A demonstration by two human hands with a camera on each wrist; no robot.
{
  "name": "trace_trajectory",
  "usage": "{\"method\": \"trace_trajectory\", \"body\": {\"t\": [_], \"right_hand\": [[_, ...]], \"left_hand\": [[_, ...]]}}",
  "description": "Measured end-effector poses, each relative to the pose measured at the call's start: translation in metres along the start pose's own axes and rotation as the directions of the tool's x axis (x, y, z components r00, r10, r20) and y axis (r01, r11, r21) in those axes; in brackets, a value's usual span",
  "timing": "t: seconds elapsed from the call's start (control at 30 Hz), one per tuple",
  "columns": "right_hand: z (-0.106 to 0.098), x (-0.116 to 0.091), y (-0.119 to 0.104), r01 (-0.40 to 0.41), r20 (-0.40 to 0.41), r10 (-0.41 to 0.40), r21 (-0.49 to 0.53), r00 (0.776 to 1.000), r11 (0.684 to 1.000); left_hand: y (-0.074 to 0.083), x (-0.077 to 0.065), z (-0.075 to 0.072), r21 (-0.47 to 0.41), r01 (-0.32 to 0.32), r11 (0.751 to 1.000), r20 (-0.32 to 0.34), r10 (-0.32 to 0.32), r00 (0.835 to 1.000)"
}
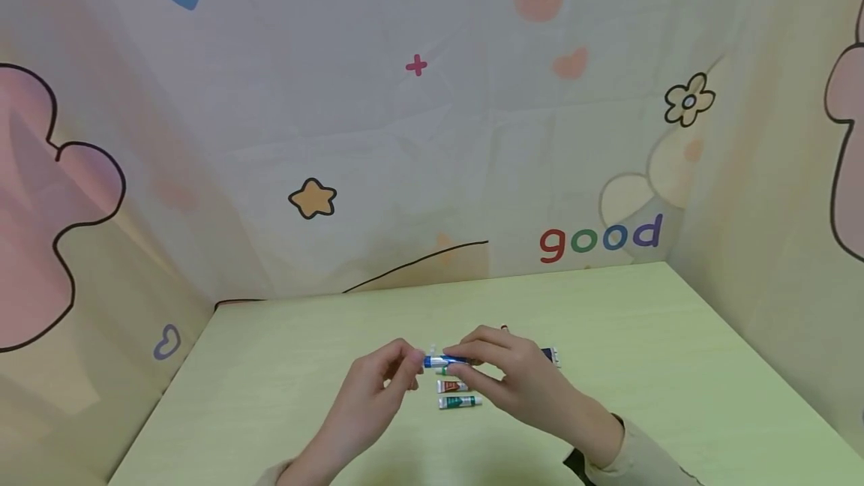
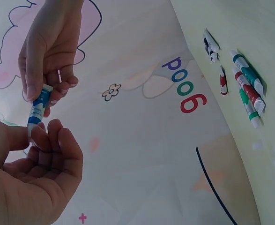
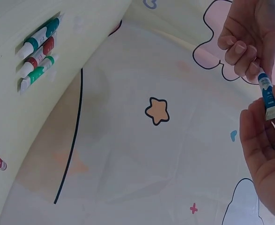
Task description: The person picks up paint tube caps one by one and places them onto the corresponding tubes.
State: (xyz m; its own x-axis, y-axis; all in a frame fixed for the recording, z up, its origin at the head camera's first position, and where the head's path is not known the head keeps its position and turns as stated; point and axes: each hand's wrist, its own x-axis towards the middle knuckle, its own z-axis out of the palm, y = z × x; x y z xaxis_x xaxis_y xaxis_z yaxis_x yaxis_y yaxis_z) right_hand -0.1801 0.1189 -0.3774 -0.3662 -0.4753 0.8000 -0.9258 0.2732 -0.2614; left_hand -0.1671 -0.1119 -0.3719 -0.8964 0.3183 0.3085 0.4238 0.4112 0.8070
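Note:
Both hands hold a small blue-and-white paint tube point(image 1: 442, 361) between them above the table. My left hand point(image 1: 378, 388) pinches its cap end between thumb and index finger, and the cap is mostly hidden by the fingertips. My right hand point(image 1: 520, 373) grips the tube near its flat crimped end, thumb on one side and fingers on the other. In the left wrist view the label of the blue tube point(image 2: 39, 107) shows between the two hands. The right wrist view shows the tube point(image 3: 268, 96) with its silvery flat end by the right thumb.
Below the hands lie a dark green tube point(image 1: 460, 401), a red tube point(image 1: 451, 386) and a lighter green tube point(image 2: 248, 108), side by side. Dark-and-white tubes point(image 2: 211, 46) and a small red tube point(image 2: 223, 80) lie apart. Printed cloth point(image 1: 418, 141) walls the table's back and sides.

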Motion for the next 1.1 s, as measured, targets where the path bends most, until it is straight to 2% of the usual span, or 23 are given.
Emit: {"method": "trace_trajectory", "body": {"t": [0.1,0.17,0.27,0.37,0.43,0.5,0.53,0.63,0.83,0.93,1.03,1.1], "right_hand": [[-0.001,0.0,-0.001,-0.06,0.018,0.059,0.058,0.998,0.997],[-0.003,0.0,-0.001,-0.118,0.041,0.114,0.114,0.993,0.986],[-0.007,0.0,-0.004,-0.229,0.094,0.213,0.217,0.972,0.949],[-0.011,0.0,-0.006,-0.337,0.158,0.302,0.297,0.94,0.893],[-0.013,0.0,-0.007,-0.387,0.189,0.342,0.324,0.921,0.863],[-0.015,-0.001,-0.007,-0.415,0.205,0.364,0.332,0.908,0.847],[-0.015,-0.001,-0.008,-0.425,0.208,0.374,0.328,0.904,0.844],[-0.017,-0.002,-0.009,-0.414,0.196,0.369,0.307,0.908,0.857],[-0.017,-0.001,-0.01,-0.264,0.1,0.248,0.227,0.964,0.937],[-0.017,-0.002,-0.009,-0.201,0.066,0.191,0.189,0.979,0.961],[-0.016,-0.002,-0.009,-0.15,0.047,0.144,0.158,0.988,0.976],[-0.015,-0.001,-0.009,-0.114,0.036,0.111,0.137,0.993,0.984]], "left_hand": [[0.001,-0.002,0.002,0.024,-0.078,0.997,-0.046,0.079,0.996],[0.002,-0.004,0.004,0.059,-0.165,0.984,-0.071,0.169,0.983],[0.003,-0.007,0.006,0.134,-0.316,0.939,-0.091,0.329,0.94],[0.006,-0.01,0.007,0.201,-0.421,0.884,-0.091,0.445,0.891],[0.008,-0.011,0.007,0.223,-0.457,0.861,-0.087,0.484,0.871],[0.009,-0.012,0.008,0.219,-0.468,0.856,-0.082,0.494,0.865],[0.01,-0.012,0.008,0.211,-0.468,0.858,-0.08,0.492,0.867],[0.01,-0.013,0.008,0.174,-0.437,0.882,-0.074,0.454,0.888],[0.008,-0.01,0.004,0.128,-0.324,0.937,-0.056,0.333,0.941],[0.009,-0.009,0.001,0.133,-0.24,0.962,-0.041,0.247,0.968],[0.01,-0.009,0.0,0.121,-0.182,0.976,-0.01,0.185,0.983],[0.01,-0.009,0.0,0.109,-0.167,0.98,0.012,0.166,0.986]]}}
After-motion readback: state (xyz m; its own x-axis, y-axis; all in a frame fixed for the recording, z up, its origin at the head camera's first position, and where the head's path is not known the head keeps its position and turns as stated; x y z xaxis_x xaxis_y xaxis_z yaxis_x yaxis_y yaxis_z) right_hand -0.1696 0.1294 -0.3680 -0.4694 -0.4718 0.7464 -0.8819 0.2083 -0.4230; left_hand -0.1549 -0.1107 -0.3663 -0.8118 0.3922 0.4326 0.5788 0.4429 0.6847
